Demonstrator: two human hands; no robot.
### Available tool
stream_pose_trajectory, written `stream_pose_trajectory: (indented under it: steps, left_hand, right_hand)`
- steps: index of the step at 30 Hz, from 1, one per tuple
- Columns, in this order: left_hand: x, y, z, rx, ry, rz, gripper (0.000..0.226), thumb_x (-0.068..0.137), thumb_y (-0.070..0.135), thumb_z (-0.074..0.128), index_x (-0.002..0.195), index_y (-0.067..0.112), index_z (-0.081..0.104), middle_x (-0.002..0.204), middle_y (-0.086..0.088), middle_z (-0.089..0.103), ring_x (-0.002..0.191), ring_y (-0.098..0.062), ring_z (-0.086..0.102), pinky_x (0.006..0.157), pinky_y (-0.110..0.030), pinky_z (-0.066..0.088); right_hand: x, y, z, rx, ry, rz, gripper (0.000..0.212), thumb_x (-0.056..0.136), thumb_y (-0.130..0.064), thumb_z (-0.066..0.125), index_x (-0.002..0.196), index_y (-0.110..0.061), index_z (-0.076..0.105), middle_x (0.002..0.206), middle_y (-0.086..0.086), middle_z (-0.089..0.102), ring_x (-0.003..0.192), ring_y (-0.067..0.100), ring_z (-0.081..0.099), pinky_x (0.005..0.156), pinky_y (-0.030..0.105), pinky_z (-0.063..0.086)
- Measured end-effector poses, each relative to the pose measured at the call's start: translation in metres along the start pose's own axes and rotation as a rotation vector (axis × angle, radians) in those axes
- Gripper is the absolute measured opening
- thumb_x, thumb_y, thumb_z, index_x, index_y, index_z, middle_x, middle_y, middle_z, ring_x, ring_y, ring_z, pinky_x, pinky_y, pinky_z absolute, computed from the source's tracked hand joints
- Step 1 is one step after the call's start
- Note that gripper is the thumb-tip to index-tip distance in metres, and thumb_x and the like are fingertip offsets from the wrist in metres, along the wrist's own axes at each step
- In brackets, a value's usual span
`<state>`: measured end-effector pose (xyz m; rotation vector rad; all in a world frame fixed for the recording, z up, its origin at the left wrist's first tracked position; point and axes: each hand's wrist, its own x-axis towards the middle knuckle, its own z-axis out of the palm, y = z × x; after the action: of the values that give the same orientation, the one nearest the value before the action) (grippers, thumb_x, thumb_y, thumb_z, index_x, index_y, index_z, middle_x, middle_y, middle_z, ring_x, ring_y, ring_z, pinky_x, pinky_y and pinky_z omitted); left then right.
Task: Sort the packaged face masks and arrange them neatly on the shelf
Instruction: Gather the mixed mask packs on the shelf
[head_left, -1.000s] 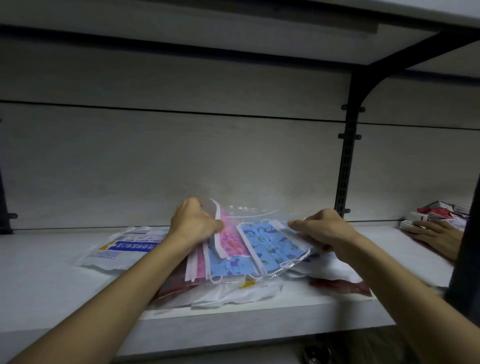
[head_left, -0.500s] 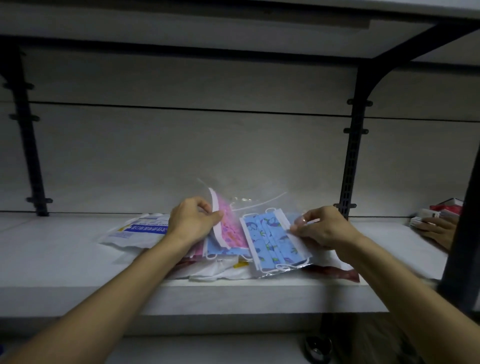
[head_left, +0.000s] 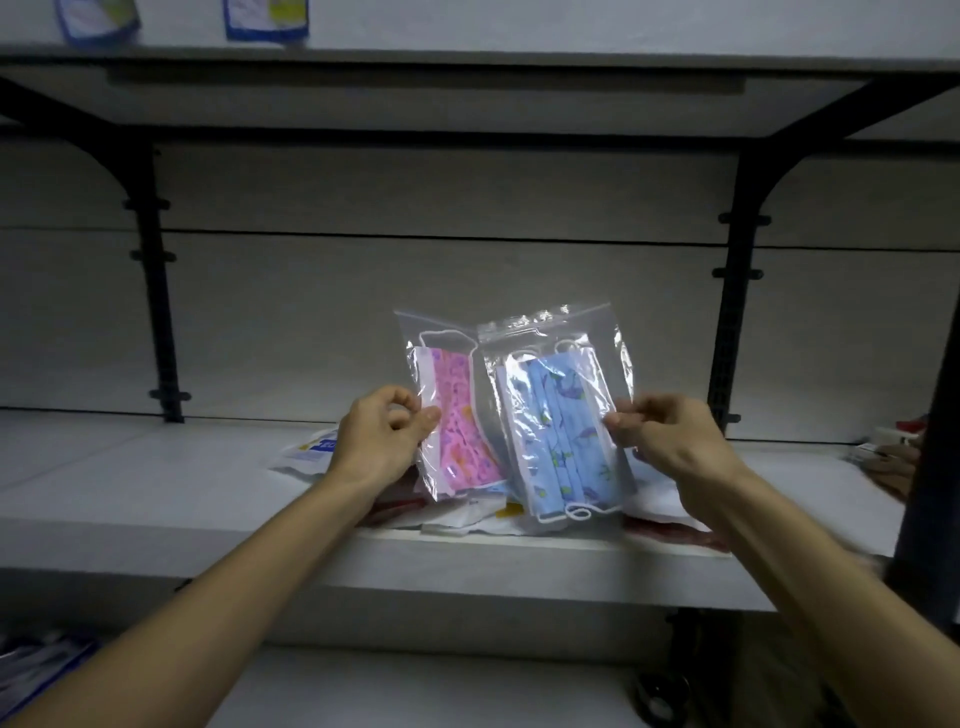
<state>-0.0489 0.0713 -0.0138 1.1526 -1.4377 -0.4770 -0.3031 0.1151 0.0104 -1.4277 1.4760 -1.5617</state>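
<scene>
a: what changed just now?

b: nearest me, my left hand (head_left: 382, 441) pinches the clear bag of pink masks (head_left: 457, 415) by its left edge, thumb and fingers clamped on the plastic. my right hand (head_left: 670, 439) pinches the bag of blue masks (head_left: 563, 436) at its right edge. half a second ago both lay low on the pile; now they stand upright, lifted clear and overlapping.

a: meaning?

b: i judge two colours are separated for placing. behind them, a heap of other packets (head_left: 467, 517) waits on the white shelf (head_left: 156, 499).
</scene>
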Motion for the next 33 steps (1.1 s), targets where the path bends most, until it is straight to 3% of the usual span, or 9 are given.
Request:
stream_pose_trajectory:
  steps: [4,8,10,13,19,22,25,29,33]
  left_hand:
    - [-0.005,-0.001,-0.024,-0.026,-0.023,0.003,0.02,0.09,0.014,0.064,0.076,0.009,0.05,0.042,0.008,0.05,0.047,-0.011,0.046,0.055,-0.025,0.041]
    - [-0.014,-0.009,-0.059,-0.012,-0.016,0.0,0.019,0.09,0.013,0.064,0.079,0.01,0.048,0.043,0.009,0.051,0.043,-0.007,0.047,0.049,-0.019,0.041]
    - [-0.018,-0.017,-0.082,-0.014,0.022,0.001,0.019,0.088,0.013,0.066,0.081,0.012,0.049,0.05,0.005,0.054,0.053,-0.016,0.049,0.061,-0.025,0.044]
    - [-0.026,-0.03,-0.123,0.031,0.046,0.013,0.018,0.087,0.012,0.068,0.082,0.013,0.051,0.04,0.012,0.047,0.054,-0.015,0.05,0.07,-0.03,0.046]
    - [-0.044,-0.058,-0.214,0.117,0.069,0.017,0.016,0.087,0.014,0.069,0.083,0.013,0.053,0.039,0.012,0.048,0.045,0.003,0.048,0.071,-0.03,0.049]
    - [-0.056,-0.072,-0.262,0.138,0.107,0.016,0.016,0.085,0.014,0.07,0.081,0.013,0.055,0.042,0.01,0.05,0.047,0.001,0.048,0.063,-0.024,0.044]
    - [-0.068,-0.083,-0.313,0.15,0.12,0.003,0.016,0.083,0.015,0.072,0.082,0.011,0.057,0.052,0.002,0.06,0.06,-0.013,0.059,0.068,-0.03,0.048]
    - [-0.084,-0.098,-0.381,0.179,0.15,0.031,0.016,0.083,0.013,0.072,0.079,0.012,0.056,0.052,0.005,0.06,0.059,-0.012,0.057,0.062,-0.024,0.045]
    - [-0.099,-0.119,-0.446,0.201,0.217,0.044,0.016,0.082,0.009,0.072,0.079,0.008,0.056,0.052,0.003,0.054,0.051,-0.004,0.048,0.055,-0.012,0.041]
  right_hand:
    - [-0.009,-0.01,0.017,0.016,-0.03,0.008,0.012,0.09,-0.003,0.064,0.101,0.0,0.067,0.076,0.002,0.063,0.062,0.008,0.054,0.047,0.008,0.044]
    - [-0.02,-0.022,0.041,0.013,-0.09,0.023,0.011,0.091,-0.004,0.062,0.1,0.001,0.066,0.082,0.005,0.065,0.068,0.01,0.057,0.058,0.019,0.044]
    - [-0.027,-0.026,0.057,0.006,-0.121,0.013,0.012,0.091,-0.004,0.062,0.1,0.003,0.066,0.086,0.009,0.066,0.07,0.013,0.058,0.069,0.026,0.047]
    - [-0.039,-0.032,0.089,0.004,-0.157,-0.003,0.011,0.089,-0.004,0.064,0.098,0.003,0.067,0.084,0.009,0.067,0.07,0.014,0.059,0.076,0.032,0.047]
    - [-0.079,-0.055,0.17,0.025,-0.245,-0.022,0.004,0.087,-0.003,0.066,0.088,-0.005,0.068,0.075,0.004,0.065,0.066,0.015,0.057,0.066,0.03,0.043]
    - [-0.104,-0.068,0.212,0.061,-0.312,-0.015,0.008,0.088,-0.005,0.066,0.081,-0.011,0.066,0.069,0.001,0.064,0.057,0.014,0.055,0.053,0.023,0.042]
    - [-0.132,-0.083,0.25,0.07,-0.36,-0.042,0.009,0.088,-0.005,0.067,0.082,-0.011,0.065,0.065,-0.001,0.063,0.045,0.002,0.054,0.043,0.012,0.038]
    - [-0.165,-0.1,0.305,0.083,-0.437,-0.08,0.007,0.083,-0.005,0.069,0.082,-0.011,0.067,0.071,0.003,0.066,0.061,0.01,0.059,0.069,0.028,0.043]
    - [-0.193,-0.111,0.366,0.118,-0.481,-0.091,0.005,0.083,-0.004,0.069,0.084,-0.009,0.067,0.075,0.007,0.066,0.067,0.015,0.059,0.071,0.031,0.044]
